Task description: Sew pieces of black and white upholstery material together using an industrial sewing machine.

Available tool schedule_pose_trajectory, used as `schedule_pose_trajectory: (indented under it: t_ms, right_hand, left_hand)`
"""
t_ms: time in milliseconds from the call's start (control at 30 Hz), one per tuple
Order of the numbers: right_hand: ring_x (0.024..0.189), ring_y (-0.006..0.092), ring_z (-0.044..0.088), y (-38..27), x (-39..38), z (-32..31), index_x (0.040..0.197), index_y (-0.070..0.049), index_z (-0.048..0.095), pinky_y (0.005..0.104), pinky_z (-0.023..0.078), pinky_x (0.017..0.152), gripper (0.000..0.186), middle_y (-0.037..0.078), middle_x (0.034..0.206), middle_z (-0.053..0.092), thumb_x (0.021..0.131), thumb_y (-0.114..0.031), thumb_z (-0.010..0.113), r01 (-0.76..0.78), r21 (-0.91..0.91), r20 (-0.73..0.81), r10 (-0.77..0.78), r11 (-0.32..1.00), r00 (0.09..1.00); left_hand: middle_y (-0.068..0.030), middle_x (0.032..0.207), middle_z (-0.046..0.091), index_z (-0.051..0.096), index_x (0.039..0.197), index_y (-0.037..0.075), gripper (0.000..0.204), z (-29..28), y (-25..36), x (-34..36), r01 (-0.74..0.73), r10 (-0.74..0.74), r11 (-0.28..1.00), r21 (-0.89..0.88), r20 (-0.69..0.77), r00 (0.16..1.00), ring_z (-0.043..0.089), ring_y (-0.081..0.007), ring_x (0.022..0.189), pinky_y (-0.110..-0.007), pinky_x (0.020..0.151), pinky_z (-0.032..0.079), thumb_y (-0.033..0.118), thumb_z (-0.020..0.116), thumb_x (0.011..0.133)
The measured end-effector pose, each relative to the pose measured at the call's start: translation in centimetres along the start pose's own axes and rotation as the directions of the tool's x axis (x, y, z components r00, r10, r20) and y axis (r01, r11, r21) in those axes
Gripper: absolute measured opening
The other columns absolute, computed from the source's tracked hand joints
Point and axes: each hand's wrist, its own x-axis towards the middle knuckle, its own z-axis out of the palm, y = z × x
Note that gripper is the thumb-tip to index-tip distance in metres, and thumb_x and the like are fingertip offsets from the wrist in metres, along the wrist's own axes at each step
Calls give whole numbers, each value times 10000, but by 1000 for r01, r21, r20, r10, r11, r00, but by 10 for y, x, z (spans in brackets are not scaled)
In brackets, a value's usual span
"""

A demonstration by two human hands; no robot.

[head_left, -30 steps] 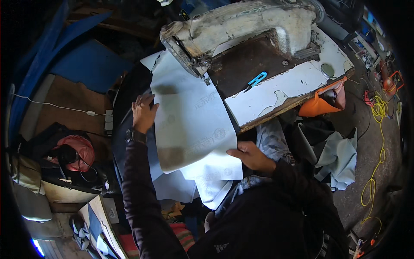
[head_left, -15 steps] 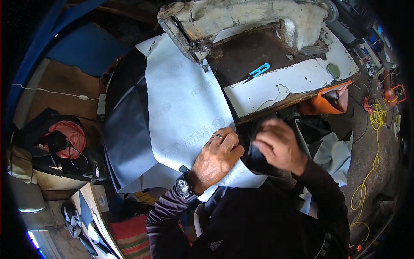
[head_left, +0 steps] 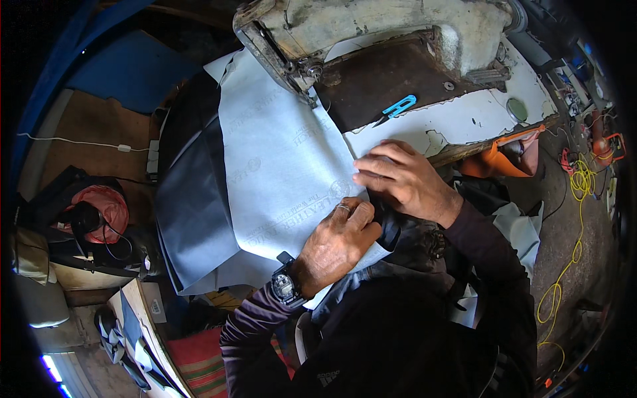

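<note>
Broad, pale, pliable sheet [head_left: 275, 166] before the scuffed metal sewing machine [head_left: 371, 26], left hand [head_left: 335, 245] with fingers curled at its edge, right hand [head_left: 415, 186] with fingers bent alongside, cannot tell whether either clamps

lettering [head_left: 292, 219] on pale sheet [head_left: 275, 142], logo [head_left: 328, 378] on jacket [head_left: 405, 338]

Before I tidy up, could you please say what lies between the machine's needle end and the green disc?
Blue snips lie there, in the head view.
</note>
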Motion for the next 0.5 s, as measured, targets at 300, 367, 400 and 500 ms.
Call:
schedule_pose_trajectory:
  t_ms: [300,367,400,500]
  right_hand:
    - [1156,241,668,-4,7,11,1025,-36,766,395,585,1036,208,66,1187,745,829,-98,732,130,-80,5,-130,988,992]
    - [1100,246,703,-12,17,13,981,-19,790,409,605,1020,166,66,1113,774,818,-51,787,100,-9,-10,-100,995,995]
    - [1087,246,706,-16,21,14,983,-10,784,410,611,1016,168,71,1115,772,819,-46,785,121,3,-29,-120,993,992]
    - [1082,238,708,-18,23,22,1004,-2,779,426,614,1030,196,84,1125,766,811,-37,789,117,-13,-12,-117,993,993]
  left_hand:
    - [-211,1275,648,655,1276,19,300,-37,-104,-45,501,-504,861,-90,-299,811,634,-407,1217,-520,1043,521,102,712,993]
    - [-250,1546,565,586,1522,40,512,-49,-165,-102,622,-598,783,7,-261,757,516,-431,1462,-547,1213,412,347,611,1113]
    - [-256,1653,485,518,1609,57,608,-52,-189,-131,635,-601,756,162,-215,770,427,-444,1556,-550,1278,345,400,607,1116]
    - [-236,1714,429,530,1631,113,646,-70,-202,-129,682,-673,731,-3,-164,721,360,-452,1605,-559,1306,308,437,651,1084]
